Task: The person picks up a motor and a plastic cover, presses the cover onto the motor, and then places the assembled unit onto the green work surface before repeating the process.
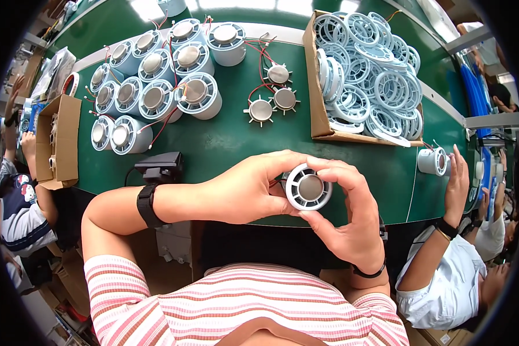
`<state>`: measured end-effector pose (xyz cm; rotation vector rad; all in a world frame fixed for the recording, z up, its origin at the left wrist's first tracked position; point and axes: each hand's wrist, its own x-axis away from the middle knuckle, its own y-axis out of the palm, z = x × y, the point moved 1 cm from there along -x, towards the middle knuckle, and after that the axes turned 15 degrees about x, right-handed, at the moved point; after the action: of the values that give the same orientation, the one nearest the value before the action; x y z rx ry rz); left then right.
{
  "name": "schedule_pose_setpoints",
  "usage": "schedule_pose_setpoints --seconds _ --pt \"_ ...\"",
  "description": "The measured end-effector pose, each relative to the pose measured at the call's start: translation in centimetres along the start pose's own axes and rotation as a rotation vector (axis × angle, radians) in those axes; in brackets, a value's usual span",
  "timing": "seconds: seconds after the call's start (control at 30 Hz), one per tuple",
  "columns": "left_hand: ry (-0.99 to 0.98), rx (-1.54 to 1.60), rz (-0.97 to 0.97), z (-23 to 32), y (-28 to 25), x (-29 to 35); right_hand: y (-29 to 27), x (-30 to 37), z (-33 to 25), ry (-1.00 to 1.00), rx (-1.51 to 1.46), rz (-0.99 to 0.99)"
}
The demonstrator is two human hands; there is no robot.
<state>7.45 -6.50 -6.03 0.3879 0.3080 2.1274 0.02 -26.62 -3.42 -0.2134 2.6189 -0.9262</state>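
Over the green table's front part, both hands hold a round motor unit with a pale spoked ring around a silver disc. My left hand grips it from the left, fingers curled behind and thumb at its lower edge; a bit of red wire shows there. My right hand closes on the ring from the right, thumb below and fingers on top. The disc side faces up toward me; what lies beneath is hidden by the fingers. Beyond my hands lie three loose silver motors, one a spoked motor with wires.
Several light-blue cylindrical units stand at the back left. A cardboard box full of pale rings is at the back right. A black device sits beyond my left forearm. At right, a co-worker's hand is beside another cylinder.
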Motion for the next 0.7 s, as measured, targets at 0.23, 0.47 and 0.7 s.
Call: schedule_pose_setpoints --seconds 0.23,0.47,0.7 --pt "-0.006 0.015 -0.007 -0.3 -0.3 -0.2 -0.3 0.3 -0.5 0.091 0.051 -0.021" --pt "-0.021 -0.058 -0.004 0.0 -0.3 -0.1 0.0 1.0 -1.4 0.088 0.085 0.003" --pt "0.005 -0.005 -0.016 0.0 -0.3 -0.3 0.2 0.9 -0.6 0.113 0.033 0.020"
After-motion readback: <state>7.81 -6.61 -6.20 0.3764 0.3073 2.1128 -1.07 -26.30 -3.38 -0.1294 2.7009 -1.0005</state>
